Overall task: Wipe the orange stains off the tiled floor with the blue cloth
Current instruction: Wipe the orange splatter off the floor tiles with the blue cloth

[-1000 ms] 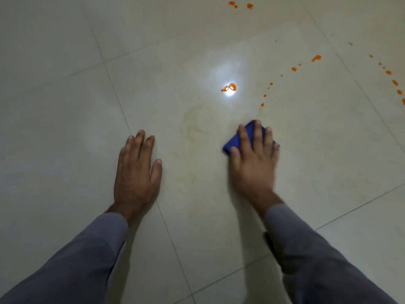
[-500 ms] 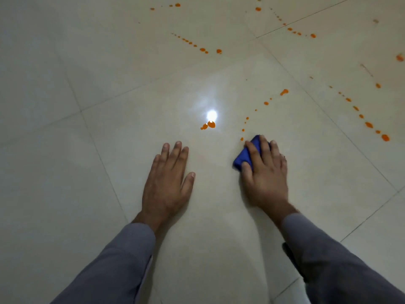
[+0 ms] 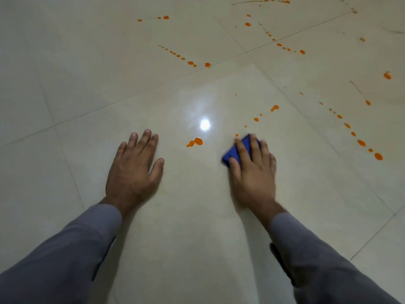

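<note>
The right hand (image 3: 252, 172) pressed a folded blue cloth (image 3: 232, 153) flat-fingered on the glossy beige tiled floor (image 3: 197, 227), mid-wipe. The left hand (image 3: 133, 170) lay spread flat. Next, likely the small orange stains (image 3: 195, 142) just left of the cloth.

We see a tiled floor (image 3: 197, 227) of smooth, glossy cream tile, polished enough to mirror a bright light spot (image 3: 205, 124) at centre frame. The orange stains (image 3: 198, 141) look wet and shiny. The blue cloth (image 3: 235, 152) is soft matt fabric; the grey sleeves (image 3: 317, 260) at the bottom are matt woven cloth.
</note>
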